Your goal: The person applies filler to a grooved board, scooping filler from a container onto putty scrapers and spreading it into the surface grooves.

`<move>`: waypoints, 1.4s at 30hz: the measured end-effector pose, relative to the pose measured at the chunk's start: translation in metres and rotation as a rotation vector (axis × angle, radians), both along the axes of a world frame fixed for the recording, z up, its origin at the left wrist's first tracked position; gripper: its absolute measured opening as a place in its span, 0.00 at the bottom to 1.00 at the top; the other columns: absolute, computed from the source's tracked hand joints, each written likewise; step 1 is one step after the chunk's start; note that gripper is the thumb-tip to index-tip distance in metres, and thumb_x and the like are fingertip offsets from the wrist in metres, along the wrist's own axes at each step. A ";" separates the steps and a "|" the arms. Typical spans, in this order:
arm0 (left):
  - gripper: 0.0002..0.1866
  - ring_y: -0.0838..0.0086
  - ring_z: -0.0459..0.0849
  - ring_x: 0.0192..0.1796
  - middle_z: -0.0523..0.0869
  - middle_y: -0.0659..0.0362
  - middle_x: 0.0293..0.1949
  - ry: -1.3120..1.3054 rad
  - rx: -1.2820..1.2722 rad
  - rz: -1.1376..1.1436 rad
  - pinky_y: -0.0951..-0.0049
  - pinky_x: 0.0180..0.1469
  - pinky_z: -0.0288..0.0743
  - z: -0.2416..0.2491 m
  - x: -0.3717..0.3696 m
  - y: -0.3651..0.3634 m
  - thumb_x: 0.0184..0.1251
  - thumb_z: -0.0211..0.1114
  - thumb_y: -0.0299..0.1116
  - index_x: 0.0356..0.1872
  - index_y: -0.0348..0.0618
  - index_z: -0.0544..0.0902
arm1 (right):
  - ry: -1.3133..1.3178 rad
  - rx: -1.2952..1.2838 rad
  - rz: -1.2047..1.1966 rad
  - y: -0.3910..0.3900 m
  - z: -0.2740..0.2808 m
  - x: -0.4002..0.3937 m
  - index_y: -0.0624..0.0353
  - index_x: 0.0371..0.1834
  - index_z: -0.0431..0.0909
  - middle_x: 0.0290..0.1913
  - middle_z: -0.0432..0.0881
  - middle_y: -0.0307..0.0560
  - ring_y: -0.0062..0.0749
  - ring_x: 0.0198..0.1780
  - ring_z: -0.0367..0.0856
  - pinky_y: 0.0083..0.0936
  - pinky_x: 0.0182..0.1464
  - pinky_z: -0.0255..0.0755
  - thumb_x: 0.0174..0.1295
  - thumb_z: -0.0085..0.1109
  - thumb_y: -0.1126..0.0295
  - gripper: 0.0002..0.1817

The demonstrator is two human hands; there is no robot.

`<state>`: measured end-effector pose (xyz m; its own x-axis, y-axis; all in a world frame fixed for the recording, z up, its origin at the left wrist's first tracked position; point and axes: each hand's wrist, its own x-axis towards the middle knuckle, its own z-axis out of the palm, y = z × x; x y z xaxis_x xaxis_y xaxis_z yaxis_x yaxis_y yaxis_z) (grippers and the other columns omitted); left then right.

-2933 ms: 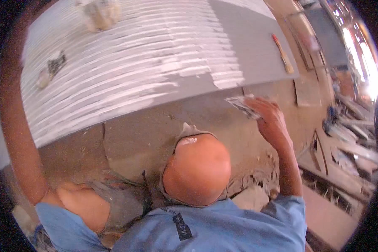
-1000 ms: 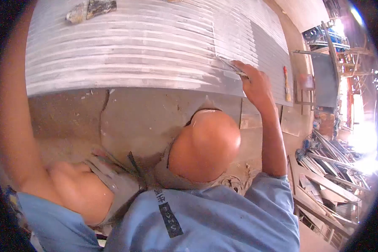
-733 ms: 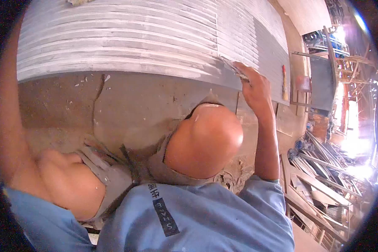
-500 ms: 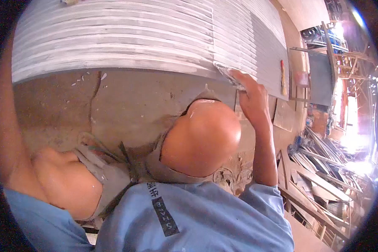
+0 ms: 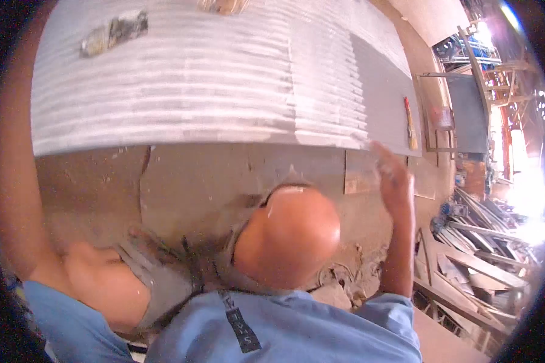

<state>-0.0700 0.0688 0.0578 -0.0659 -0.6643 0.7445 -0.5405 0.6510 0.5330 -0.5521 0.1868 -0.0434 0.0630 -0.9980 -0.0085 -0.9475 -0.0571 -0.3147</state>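
The large flat grey board streaked with white coating (image 5: pixel 163 78) is lying in front of the person, its near edge running just past the right knee (image 5: pixel 293 233). The person is crouching close with knees apart, probably to be reaching over that edge. The right hand (image 5: pixel 395 178) is hovering beside the near edge, fingers partly bent and the foremost ones pointing at the coating. Blur is hiding the grip, so how far it is opening and whether it is holding anything cannot be told. The left arm (image 5: pixel 21 157) is stretching forward along the board's left side, perhaps for balance; its hand is lying outside the view, its state unknown.

The red-handled paintbrush (image 5: pixel 410 124) is resting on the uncoated grey part near the right end, seemingly keeping out of the wet-looking streaks yet within reach. A pale lumpy object with a dark end (image 5: pixel 112 36) is sitting on the coated part at upper left, and a cream-coloured object (image 5: pixel 224 6) is showing at the top border.

Compared with half a second ago, when the right hand was pinching a thin flat scraper against the streaks, it is now pointing farther right and looking blurred. The view is also shifting, bringing more of the pale lumpy object into sight.
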 end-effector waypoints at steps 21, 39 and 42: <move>0.23 0.69 0.82 0.66 0.85 0.56 0.63 -0.154 0.233 0.180 0.68 0.68 0.73 -0.025 0.057 -0.070 0.81 0.55 0.48 0.70 0.51 0.79 | 0.304 -0.293 0.115 -0.358 -0.086 -0.051 0.39 0.63 0.83 0.57 0.87 0.52 0.51 0.57 0.85 0.51 0.62 0.74 0.61 0.56 0.74 0.26; 0.21 0.64 0.89 0.49 0.88 0.45 0.52 0.402 0.510 -0.161 0.70 0.46 0.85 -0.038 0.083 -0.193 0.78 0.61 0.34 0.62 0.27 0.77 | 0.297 -0.186 0.178 -0.261 -0.062 -0.056 0.41 0.63 0.83 0.57 0.85 0.56 0.59 0.57 0.82 0.46 0.63 0.74 0.57 0.51 0.78 0.30; 0.21 0.64 0.90 0.47 0.89 0.44 0.50 0.166 0.318 -0.104 0.71 0.45 0.86 -0.028 0.033 -0.136 0.78 0.62 0.33 0.62 0.25 0.78 | 0.314 -0.197 0.188 -0.253 -0.063 -0.055 0.42 0.63 0.82 0.58 0.85 0.56 0.58 0.57 0.82 0.46 0.63 0.75 0.57 0.51 0.79 0.30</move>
<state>-0.0373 -0.0673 0.0299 -0.0410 -0.8602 0.5084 -0.3692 0.4858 0.7923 -0.6067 -0.0657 -0.1061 0.2692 -0.9537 0.1341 -0.9630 -0.2688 0.0220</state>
